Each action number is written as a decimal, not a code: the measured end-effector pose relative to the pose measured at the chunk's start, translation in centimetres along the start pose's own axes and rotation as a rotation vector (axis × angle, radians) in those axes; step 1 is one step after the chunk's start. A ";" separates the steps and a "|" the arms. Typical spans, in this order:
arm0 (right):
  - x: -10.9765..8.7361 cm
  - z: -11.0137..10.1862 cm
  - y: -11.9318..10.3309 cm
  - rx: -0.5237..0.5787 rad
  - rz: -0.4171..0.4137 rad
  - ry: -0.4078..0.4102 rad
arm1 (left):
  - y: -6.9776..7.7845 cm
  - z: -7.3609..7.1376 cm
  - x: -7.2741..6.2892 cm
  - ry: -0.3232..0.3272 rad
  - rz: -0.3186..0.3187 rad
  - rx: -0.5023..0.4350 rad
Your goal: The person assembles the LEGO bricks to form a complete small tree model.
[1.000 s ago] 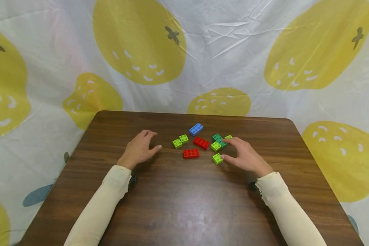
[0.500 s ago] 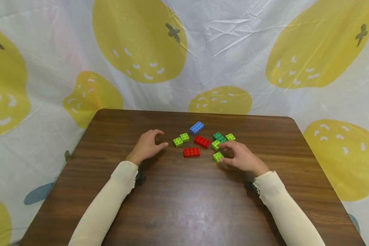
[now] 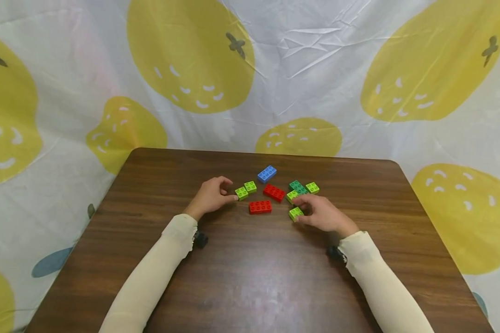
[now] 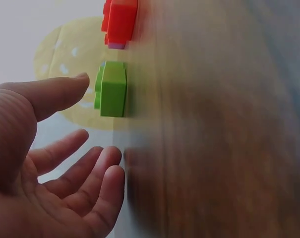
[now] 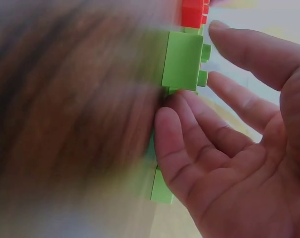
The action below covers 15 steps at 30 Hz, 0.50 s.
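Observation:
My left hand (image 3: 211, 196) hovers beside two lime-green toy building bricks (image 3: 241, 193) that touch at a corner. In the left wrist view its thumb reaches toward a lime brick (image 4: 113, 91), with the other fingers loosely bent and holding nothing. My right hand (image 3: 322, 213) is at a lime brick (image 3: 295, 214) on the right; thumb and fingers lie around it without a visible pinch. In the right wrist view the near lime brick (image 5: 182, 60) sits between thumb and fingers. Behind it are another lime brick (image 3: 292, 196) and a dark green brick (image 3: 297, 187), partly hidden by the fingers.
Between the hands lie two red bricks, one nearer (image 3: 260, 207) and one farther (image 3: 273, 193). A blue brick (image 3: 267, 174) is farthest back. One more lime brick (image 3: 312, 188) lies at the right. A lemon-print cloth (image 3: 308, 83) hangs behind the brown table (image 3: 250, 277).
The left hand has moved right, up to the lime bricks. The right hand has come slightly left and toward me, uncovering the green brick and the far-right lime brick.

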State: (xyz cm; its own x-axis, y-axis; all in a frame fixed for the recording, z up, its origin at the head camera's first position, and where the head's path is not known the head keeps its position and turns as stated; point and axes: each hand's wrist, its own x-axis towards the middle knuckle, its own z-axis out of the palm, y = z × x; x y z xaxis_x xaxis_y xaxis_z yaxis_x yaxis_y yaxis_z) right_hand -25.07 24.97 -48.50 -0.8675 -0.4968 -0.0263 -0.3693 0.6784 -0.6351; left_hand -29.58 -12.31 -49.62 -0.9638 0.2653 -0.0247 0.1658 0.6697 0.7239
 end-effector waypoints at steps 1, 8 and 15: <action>0.1 0.0 0.0 -0.002 0.005 -0.005 | 0.1 0.1 0.1 -0.005 -0.003 0.003; 0.4 0.1 0.3 -0.047 0.000 -0.033 | 0.4 0.6 0.9 -0.025 -0.041 -0.014; 0.3 0.1 0.4 -0.060 0.029 -0.044 | 0.3 1.3 1.6 -0.036 -0.034 0.012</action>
State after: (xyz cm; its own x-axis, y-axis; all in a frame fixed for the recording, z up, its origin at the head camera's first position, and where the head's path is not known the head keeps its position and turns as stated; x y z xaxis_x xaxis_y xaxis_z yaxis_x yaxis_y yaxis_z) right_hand -25.41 25.06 -48.84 -0.8629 -0.4992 -0.0789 -0.3649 0.7234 -0.5861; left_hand -30.81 -10.80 -50.34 -0.9609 0.2669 -0.0736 0.1361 0.6868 0.7140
